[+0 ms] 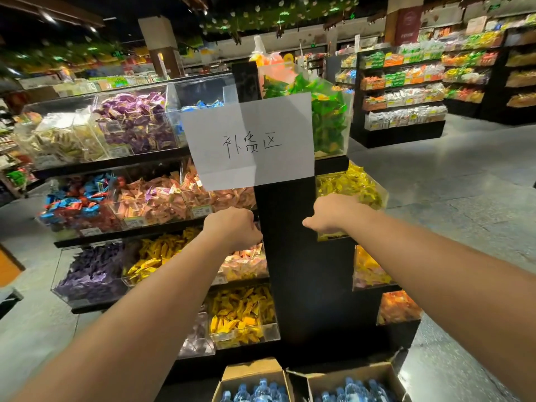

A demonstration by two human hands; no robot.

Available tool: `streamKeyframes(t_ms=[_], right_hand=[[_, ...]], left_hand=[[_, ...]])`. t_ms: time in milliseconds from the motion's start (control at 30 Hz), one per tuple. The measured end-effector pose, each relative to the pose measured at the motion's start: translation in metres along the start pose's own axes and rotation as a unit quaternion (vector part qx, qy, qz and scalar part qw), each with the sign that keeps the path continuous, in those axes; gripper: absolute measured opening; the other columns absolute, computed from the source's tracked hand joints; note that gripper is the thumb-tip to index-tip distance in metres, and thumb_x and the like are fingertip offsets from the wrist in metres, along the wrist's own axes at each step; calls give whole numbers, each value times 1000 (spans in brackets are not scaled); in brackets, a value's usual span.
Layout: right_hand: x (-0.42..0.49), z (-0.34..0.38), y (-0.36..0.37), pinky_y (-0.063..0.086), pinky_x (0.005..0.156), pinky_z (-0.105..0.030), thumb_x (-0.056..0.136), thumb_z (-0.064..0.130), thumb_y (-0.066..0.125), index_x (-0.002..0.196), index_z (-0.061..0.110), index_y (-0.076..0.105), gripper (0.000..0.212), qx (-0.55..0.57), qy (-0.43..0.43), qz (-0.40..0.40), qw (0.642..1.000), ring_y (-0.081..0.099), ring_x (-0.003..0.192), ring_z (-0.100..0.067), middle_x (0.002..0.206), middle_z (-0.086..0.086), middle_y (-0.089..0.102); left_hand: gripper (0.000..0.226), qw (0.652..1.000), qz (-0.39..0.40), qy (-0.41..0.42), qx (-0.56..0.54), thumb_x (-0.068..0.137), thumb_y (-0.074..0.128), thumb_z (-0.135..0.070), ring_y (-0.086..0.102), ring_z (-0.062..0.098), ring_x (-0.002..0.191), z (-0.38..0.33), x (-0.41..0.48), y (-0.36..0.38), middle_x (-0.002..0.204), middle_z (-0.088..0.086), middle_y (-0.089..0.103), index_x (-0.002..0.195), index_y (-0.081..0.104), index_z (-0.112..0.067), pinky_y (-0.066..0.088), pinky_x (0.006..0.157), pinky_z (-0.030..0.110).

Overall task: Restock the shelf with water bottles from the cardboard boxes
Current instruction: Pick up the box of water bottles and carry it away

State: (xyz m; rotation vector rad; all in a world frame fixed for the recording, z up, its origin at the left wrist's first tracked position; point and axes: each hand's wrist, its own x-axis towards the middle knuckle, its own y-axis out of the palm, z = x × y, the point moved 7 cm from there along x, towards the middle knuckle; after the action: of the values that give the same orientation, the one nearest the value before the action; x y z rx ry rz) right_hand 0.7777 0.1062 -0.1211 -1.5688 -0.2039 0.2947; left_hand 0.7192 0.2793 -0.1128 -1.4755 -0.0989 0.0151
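Two open cardboard boxes stand on the floor at the bottom edge, a left box (249, 370) and a right box (342, 375). Both hold several clear water bottles (262, 390) with blue caps. Above them rises the black end panel of a shelf unit (290, 256), bearing a white paper sign (252, 140) with handwritten characters. Both arms reach straight forward at mid height. My left hand (232, 227) is a fist in front of the candy bins, holding nothing. My right hand (333, 217) is also curled, close to the panel's right edge, with nothing visible in it.
Clear bins of wrapped candy (139, 204) fill the tiers left of the panel, and more bins (348, 187) hang on its right side. Grey aisle floor (449, 198) spreads to the right toward black snack shelves (406, 91) at the back.
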Motion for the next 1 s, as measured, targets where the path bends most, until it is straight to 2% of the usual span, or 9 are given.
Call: streamKeyframes(t_ms=[100,200,367,500,567,700,833,900,1000], right_hand=[[10,22,6,42,75,-34,94,50,40,127,13,53,51,0,10,3,1000,57,106,-27,119,-8,59],[20,46,15,43,79,-36,94,50,40,129,13,52,52,3,26,12,1000,57,109,-28,122,-9,59],[33,88,39,47,82,-36,94,51,40,127,13,53,52,16,49,28,998,59,104,-27,116,-8,60],[40,113,70,45,77,-36,92,53,40,124,14,54,53,20,53,54,997,60,99,-26,107,-5,60],[43,120,90,44,74,-36,91,55,40,122,15,56,53,16,55,71,996,59,94,-25,96,-3,55],[49,126,142,41,72,-36,90,55,39,121,17,56,52,6,58,116,992,56,89,-25,98,-3,56],[47,134,215,40,73,-37,90,54,39,123,18,56,52,16,40,180,983,57,95,-26,114,-5,61],[43,141,255,40,74,-37,90,53,40,123,17,56,51,17,27,217,976,58,101,-28,118,-5,60],[34,154,318,42,75,-36,90,53,43,107,19,59,42,22,15,276,961,57,94,-27,114,-7,61]], left_hand=[[31,1000,0,14,-3,91,46,-49,54,14,80,22,8,7,81,-7,54,101,57,-22,40,65,29],[31,999,8,30,7,90,45,-49,54,15,80,46,15,16,79,-7,53,100,57,-22,40,64,29],[31,998,22,53,25,89,45,-49,52,17,79,86,23,42,81,-7,51,101,54,-22,33,53,26],[38,996,57,63,18,86,49,-50,54,20,82,109,29,76,88,-4,55,109,58,-21,39,62,31],[42,994,76,71,12,86,49,-51,57,25,92,114,32,97,102,1,62,114,59,-21,43,69,34],[47,991,103,80,-14,87,45,-55,59,28,101,118,32,148,113,5,62,116,59,-20,47,79,38],[35,983,161,74,-45,86,50,-51,59,25,95,120,22,222,106,3,62,101,58,-21,51,78,37],[34,977,196,54,-65,85,50,-50,59,27,96,122,10,266,106,3,63,101,57,-21,49,76,36],[38,964,253,32,-78,84,50,-49,59,29,101,123,-12,336,108,5,61,109,59,-21,46,77,36]])
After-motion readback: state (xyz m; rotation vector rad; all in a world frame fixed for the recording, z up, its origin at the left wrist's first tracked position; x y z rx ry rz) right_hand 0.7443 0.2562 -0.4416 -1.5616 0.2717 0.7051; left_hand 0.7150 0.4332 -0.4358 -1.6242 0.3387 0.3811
